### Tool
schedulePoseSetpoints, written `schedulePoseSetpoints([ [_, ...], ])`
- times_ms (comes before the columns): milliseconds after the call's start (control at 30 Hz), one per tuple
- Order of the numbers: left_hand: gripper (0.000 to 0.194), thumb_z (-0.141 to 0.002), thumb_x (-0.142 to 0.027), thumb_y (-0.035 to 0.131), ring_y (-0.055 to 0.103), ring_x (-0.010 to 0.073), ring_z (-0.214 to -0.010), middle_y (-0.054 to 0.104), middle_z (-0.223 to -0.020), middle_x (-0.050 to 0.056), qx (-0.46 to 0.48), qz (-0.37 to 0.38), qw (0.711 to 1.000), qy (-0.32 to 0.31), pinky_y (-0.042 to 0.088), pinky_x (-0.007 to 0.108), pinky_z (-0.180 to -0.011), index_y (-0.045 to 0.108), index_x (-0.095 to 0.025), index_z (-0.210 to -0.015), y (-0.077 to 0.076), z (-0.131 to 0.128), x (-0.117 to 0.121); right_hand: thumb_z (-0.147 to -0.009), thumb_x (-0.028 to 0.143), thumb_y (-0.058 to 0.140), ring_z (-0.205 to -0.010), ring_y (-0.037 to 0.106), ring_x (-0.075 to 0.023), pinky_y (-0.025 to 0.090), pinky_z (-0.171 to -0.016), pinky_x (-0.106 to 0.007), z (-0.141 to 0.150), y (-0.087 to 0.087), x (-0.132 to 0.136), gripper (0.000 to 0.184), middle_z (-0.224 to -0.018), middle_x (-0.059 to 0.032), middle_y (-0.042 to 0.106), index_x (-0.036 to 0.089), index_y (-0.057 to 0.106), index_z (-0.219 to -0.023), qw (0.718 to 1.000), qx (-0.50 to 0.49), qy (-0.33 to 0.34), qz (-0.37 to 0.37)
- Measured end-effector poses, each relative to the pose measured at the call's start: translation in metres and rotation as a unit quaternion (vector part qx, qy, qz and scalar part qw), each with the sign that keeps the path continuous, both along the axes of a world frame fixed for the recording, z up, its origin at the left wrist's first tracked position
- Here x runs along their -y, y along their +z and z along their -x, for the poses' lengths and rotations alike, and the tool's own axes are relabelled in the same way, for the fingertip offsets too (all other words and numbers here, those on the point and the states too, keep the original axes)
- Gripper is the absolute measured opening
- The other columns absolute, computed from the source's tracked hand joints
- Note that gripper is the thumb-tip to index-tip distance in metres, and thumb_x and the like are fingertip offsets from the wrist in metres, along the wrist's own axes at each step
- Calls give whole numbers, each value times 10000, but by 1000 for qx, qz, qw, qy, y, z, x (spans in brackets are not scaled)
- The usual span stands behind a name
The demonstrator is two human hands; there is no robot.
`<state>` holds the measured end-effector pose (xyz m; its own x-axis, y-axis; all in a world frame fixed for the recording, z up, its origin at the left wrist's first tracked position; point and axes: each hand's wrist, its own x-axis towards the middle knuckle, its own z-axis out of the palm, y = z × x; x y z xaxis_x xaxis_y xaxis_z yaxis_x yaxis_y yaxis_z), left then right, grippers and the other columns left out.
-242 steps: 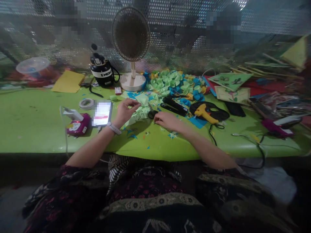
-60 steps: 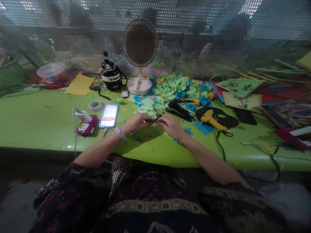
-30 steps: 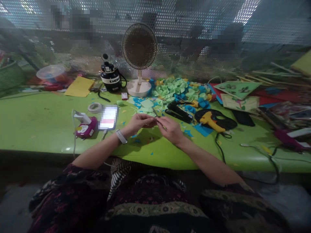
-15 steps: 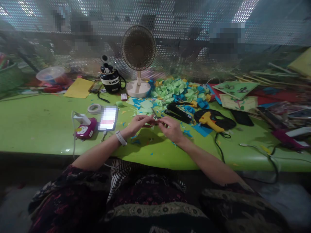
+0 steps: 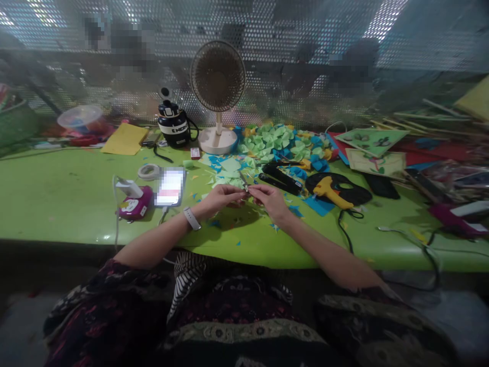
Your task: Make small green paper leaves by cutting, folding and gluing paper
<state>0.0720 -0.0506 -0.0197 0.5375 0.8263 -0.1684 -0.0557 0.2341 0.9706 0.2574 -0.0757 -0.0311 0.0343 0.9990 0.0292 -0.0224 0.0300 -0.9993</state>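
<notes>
My left hand (image 5: 225, 198) and my right hand (image 5: 270, 201) meet fingertip to fingertip over the green table (image 5: 237, 244). Both are closed in a pinch around a small whitish piece (image 5: 247, 188), too small and too covered by fingers to name. A white band circles my left wrist. Just beyond the hands lie small green and blue paper scraps (image 5: 227, 178). To the right of them is a black stapler (image 5: 280, 179), and behind it rises a heap of folded green, blue and yellow paper pieces (image 5: 273, 140).
A phone with a lit screen (image 5: 170, 186), a tape roll (image 5: 148, 172) and a purple power socket (image 5: 134, 203) are at left. Behind stand a desk fan (image 5: 217, 76) and a black jug (image 5: 174, 127). On the right a yellow glue gun (image 5: 331, 192) rests on a black pad, its cord trailing forward.
My fingers have shifted slightly around the small piece, and the left hand's fingertips now sit a little lower and closer to the right hand's. Everything on the table stays put.
</notes>
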Motion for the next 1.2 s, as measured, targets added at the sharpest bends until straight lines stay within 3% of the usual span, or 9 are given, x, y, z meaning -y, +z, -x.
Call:
schedulePoseSetpoints([
  [233,185,-750,-266,807,658,90,-689,733,-839,45,37,71,997,11,558,261,-744,723,-122,-829,3,-1,2,-659,441,767,-537,464,-81,401,-518,-247,2,-2,1,291,-727,-9,694,200,774,-821,999,29,-5,-27],
  [400,184,-748,-256,809,654,93,-626,697,-690,20,19,52,998,5,560,251,-690,695,-113,-767,1,-3,2,-697,446,742,-541,480,-91,420,-531,-253,0,-3,0,291,-698,-7,674,188,754,-832,997,56,-2,-49],
  [500,173,-769,-255,792,656,91,-609,692,-667,17,-5,27,1000,-5,554,238,-673,695,-112,-774,-1,-5,2,-755,429,703,-594,533,-114,456,-567,-269,-2,-2,2,264,-725,-17,667,188,750,-850,989,103,-2,-109],
  [667,138,-800,-240,758,647,81,-597,690,-661,12,-34,-12,999,-10,554,229,-668,700,-117,-775,-2,-4,1,-848,337,627,-675,572,-139,487,-596,-281,-5,0,7,196,-818,-45,662,201,755,-908,929,254,11,-269],
  [767,114,-808,-216,746,639,77,-576,691,-656,17,-53,-41,998,-14,555,223,-651,708,-111,-781,-2,-2,0,-878,302,600,-670,573,-134,497,-588,-278,-6,-1,8,209,-861,-61,662,195,757,-965,894,307,25,-325],
  [1033,138,-800,-217,748,668,91,-588,675,-617,6,-67,-65,994,-49,559,201,-604,689,-116,-728,-8,-2,-4,-939,283,564,-815,642,-176,537,-707,-318,-12,-8,1,229,-929,-79,676,218,751,-1055,849,370,51,-374],
  [1200,111,-795,-218,749,674,97,-604,699,-674,22,-62,-56,994,-70,573,232,-635,702,-121,-766,-10,0,-5,-960,286,544,-870,650,-172,552,-767,-328,-17,-11,-4,242,-964,-69,681,241,732,-1106,835,383,76,-387],
])
